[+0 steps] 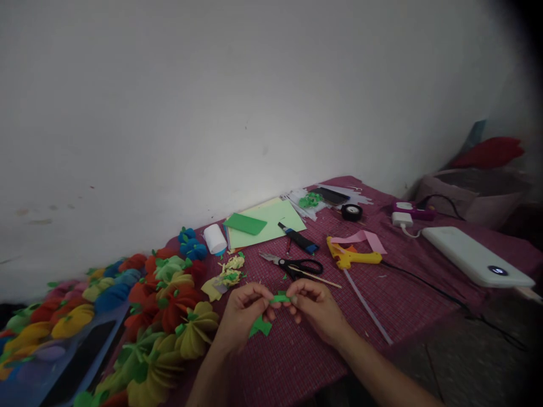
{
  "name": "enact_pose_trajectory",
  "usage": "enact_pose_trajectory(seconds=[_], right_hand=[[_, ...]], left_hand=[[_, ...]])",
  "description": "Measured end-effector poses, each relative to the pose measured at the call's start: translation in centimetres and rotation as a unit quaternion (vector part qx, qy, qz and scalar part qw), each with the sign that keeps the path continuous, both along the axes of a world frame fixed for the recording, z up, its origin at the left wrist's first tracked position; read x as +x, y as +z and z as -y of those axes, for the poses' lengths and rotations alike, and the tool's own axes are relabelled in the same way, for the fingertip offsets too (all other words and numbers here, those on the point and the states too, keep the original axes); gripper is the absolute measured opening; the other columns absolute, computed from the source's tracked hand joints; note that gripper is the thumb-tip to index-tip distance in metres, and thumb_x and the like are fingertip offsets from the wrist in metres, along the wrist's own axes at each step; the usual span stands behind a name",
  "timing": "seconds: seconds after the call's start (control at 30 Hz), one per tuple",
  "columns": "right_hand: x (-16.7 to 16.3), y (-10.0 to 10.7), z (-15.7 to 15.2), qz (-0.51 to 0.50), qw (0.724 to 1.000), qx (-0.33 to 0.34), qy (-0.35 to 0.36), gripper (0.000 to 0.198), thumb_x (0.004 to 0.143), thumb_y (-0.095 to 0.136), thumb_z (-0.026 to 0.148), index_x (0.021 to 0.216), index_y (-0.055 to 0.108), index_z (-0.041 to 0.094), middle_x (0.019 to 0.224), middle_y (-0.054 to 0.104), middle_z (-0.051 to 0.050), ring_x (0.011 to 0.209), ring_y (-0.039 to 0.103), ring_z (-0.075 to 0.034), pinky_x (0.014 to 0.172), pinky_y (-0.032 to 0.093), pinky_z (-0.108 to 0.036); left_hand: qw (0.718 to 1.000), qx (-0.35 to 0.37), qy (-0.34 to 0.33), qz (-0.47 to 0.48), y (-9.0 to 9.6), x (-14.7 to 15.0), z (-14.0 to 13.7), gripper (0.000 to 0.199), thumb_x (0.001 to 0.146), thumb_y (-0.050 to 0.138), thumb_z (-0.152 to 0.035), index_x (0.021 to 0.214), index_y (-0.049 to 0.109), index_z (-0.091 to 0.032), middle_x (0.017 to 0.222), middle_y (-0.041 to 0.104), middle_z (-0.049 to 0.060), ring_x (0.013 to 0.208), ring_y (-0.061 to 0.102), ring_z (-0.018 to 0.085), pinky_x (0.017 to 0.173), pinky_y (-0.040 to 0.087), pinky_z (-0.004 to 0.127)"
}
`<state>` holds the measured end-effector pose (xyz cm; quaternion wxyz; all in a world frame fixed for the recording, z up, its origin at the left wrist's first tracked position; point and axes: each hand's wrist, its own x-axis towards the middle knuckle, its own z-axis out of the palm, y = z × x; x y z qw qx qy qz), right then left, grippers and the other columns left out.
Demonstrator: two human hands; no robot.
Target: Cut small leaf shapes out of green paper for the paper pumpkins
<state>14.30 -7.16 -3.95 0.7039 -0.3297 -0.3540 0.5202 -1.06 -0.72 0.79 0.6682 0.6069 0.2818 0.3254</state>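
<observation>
Between the fingertips of my two hands a small strip of green paper or foam is stretched level above the table. My left hand pinches its left end, and my right hand pinches its right end. Below my left hand lie more green pieces on the cloth. Just beyond my hands rest black-handled scissors and a thin wooden stick. Pale yellow and green scraps are heaped to the left of them.
Many colourful pumpkin-shaped crafts crowd the left. Behind are a white bottle, pale green sheets, a utility knife and a tape measure. A yellow glue gun, its cord and a white power bank lie right.
</observation>
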Motion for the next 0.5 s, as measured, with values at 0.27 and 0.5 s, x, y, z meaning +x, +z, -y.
enact_pose_trajectory(seconds=[0.27, 0.5], right_hand=[[0.4, 1.0, 0.3, -0.119, 0.989, -0.052, 0.067, 0.011, 0.067, 0.068, 0.023, 0.071, 0.07, 0.013, 0.06, 0.068, -0.003, 0.045, 0.056, -0.008, 0.042, 0.045, -0.017], [1.0, 0.1, -0.2, -0.25, 0.957, -0.106, 0.107, 0.012, 0.071, 0.062, 0.021, 0.072, 0.07, 0.013, 0.061, 0.07, -0.004, 0.051, 0.06, -0.008, 0.046, 0.047, -0.013]], left_hand=[[0.999, -0.029, -0.003, 0.041, 0.3, 0.1, 0.1, 0.016, 0.071, 0.064, -0.019, 0.085, 0.058, -0.016, 0.065, 0.065, 0.001, 0.051, 0.057, 0.011, 0.049, 0.04, 0.021], [0.991, 0.118, 0.017, -0.065, -0.2, 0.9, 0.4, 0.029, 0.072, 0.067, -0.016, 0.1, 0.066, -0.018, 0.085, 0.065, 0.004, 0.076, 0.059, 0.015, 0.067, 0.045, 0.023]])
